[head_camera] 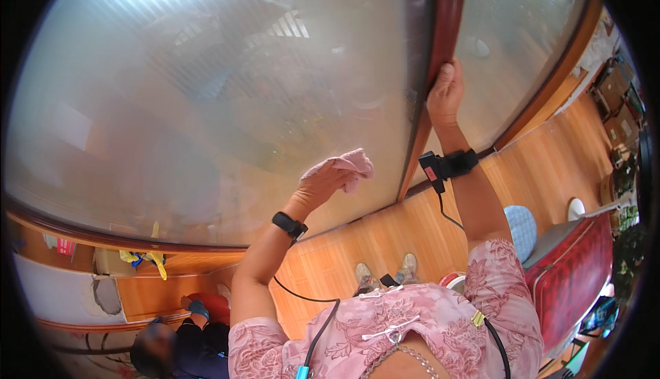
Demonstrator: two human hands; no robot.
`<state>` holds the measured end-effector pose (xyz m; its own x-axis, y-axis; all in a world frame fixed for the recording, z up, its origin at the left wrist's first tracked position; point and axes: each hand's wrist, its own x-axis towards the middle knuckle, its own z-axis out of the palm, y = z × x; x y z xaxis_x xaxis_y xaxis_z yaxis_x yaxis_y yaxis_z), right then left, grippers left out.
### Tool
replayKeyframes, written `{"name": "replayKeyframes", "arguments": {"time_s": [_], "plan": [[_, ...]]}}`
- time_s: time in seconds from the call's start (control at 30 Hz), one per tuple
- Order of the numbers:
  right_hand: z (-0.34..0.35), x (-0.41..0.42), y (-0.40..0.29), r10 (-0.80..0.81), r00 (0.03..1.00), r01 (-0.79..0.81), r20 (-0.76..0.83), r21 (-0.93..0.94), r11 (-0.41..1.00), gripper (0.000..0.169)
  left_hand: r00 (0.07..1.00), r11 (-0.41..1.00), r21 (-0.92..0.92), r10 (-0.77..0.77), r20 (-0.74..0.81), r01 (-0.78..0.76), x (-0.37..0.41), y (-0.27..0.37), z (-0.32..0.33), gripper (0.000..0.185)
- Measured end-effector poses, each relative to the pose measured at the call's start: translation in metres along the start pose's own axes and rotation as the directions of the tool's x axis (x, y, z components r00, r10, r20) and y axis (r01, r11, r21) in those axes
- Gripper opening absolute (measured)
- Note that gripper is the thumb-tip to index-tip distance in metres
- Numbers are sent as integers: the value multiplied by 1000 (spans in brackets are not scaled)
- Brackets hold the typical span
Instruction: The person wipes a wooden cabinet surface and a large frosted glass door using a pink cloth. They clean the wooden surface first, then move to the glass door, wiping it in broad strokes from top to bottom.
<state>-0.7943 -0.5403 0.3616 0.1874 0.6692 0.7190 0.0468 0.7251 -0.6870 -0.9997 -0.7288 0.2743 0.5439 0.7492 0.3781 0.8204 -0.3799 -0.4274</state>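
In my left hand (320, 184) is a folded pink cloth (358, 164), held flat against or just in front of a large frosted glass panel (247, 131). Part of the cloth pokes out beyond the fingers. My right hand (445, 95) grips the reddish-brown wooden frame (447, 12) along the panel's right side, its thumb on the near face. Beyond that frame stands a second glass panel (515, 43). Black straps with small devices circle both wrists, and cables run from them.
A red case (572, 270) and a round light-blue cushioned seat (521, 232) stand at right on the wooden floor (335, 255). A bucket (452, 280) is by my feet. Another person (201, 345) is at lower left, below a ledge with a yellow plastic bag (157, 263).
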Motion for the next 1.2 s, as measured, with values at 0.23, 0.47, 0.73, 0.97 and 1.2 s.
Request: {"name": "replayKeyframes", "arguments": {"time_s": [0.23, 0.47, 0.73, 0.97, 1.2], "plan": [[5, -2, -5, 57, 997, -67, 54, 206, 976, 30, 810, 841, 148, -431, -399, 520, 125, -67, -130, 46], [14, -7, -14, 230, 927, -363, 298, 548, 753, 33, 855, 883, -260, -454, -253, 392, 148, -15, -51, 30], [-25, -54, 20, 389, 903, -423, 185, 214, 881, 41, 990, 866, -497, 11, 138, 59, 49, 45, 38, 21], [-51, -134, -36, 417, 785, -591, 458, 351, 726, 40, 802, -51, -921, -475, 362, 386, 81, 76, -29, 63], [-18, 28, -90, -379, 919, 370, 109, 92, 924, 56, 711, -121, -955, -644, 284, 272, 43, 40, -77, 50]]}}
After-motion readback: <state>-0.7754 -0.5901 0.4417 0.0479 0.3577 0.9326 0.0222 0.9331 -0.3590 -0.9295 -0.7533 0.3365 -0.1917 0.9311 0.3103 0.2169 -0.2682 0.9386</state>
